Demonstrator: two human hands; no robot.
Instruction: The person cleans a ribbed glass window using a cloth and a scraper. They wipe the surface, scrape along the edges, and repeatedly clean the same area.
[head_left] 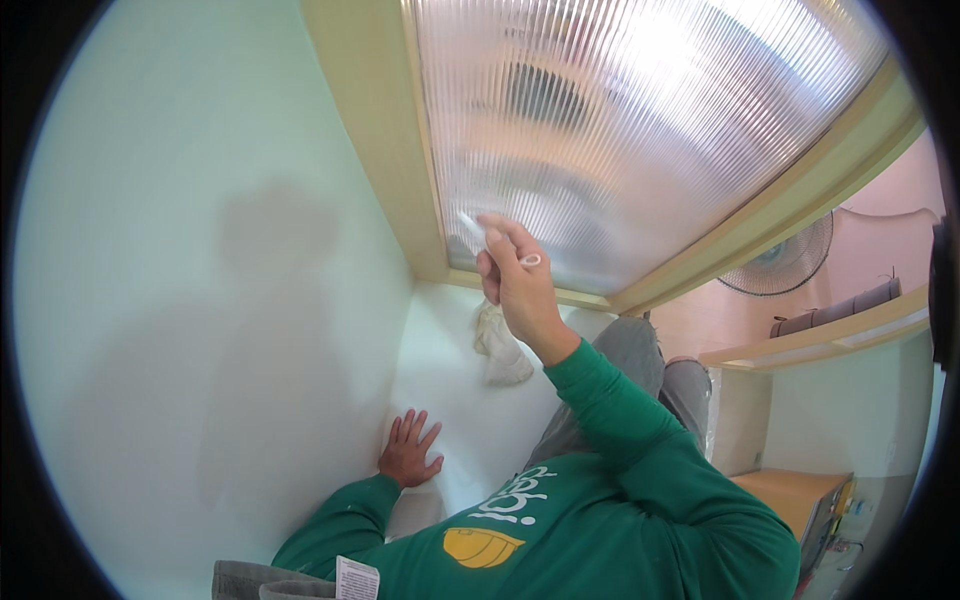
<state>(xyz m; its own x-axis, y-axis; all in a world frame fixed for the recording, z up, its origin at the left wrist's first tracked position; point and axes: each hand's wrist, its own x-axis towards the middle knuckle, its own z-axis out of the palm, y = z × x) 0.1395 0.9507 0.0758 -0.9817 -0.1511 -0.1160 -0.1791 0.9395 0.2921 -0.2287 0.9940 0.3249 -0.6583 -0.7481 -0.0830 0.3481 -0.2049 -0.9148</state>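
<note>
Head view: your right hand (518, 285) is raised to the lower edge of the ribbed, frosted window pane (640, 130), its fingers (500, 232) closed around a bunched white cloth (500, 345) and pressing one end of it against the glass. The rest of the cloth hangs loose below your fist, just under the pane and in front of the pale green wall (200, 300). A light-coloured ring shows on one finger of that hand.

Below the pane and to its left, your left hand (408, 450) lies flat on the wall with its fingers spread open, holding nothing. It sits well apart from the cloth, lower down and farther left. Both arms wear green long sleeves (640, 460), and the shirt carries a white and yellow print.

The cream wooden frame (370, 130) borders the pane on its left and along its lower edge. Your shadow falls on the wall to the left of the frame. To the right of the pane, past the frame, stand an electric fan (785, 258) against a pink wall and a wooden shelf (830, 335) beneath it.
</note>
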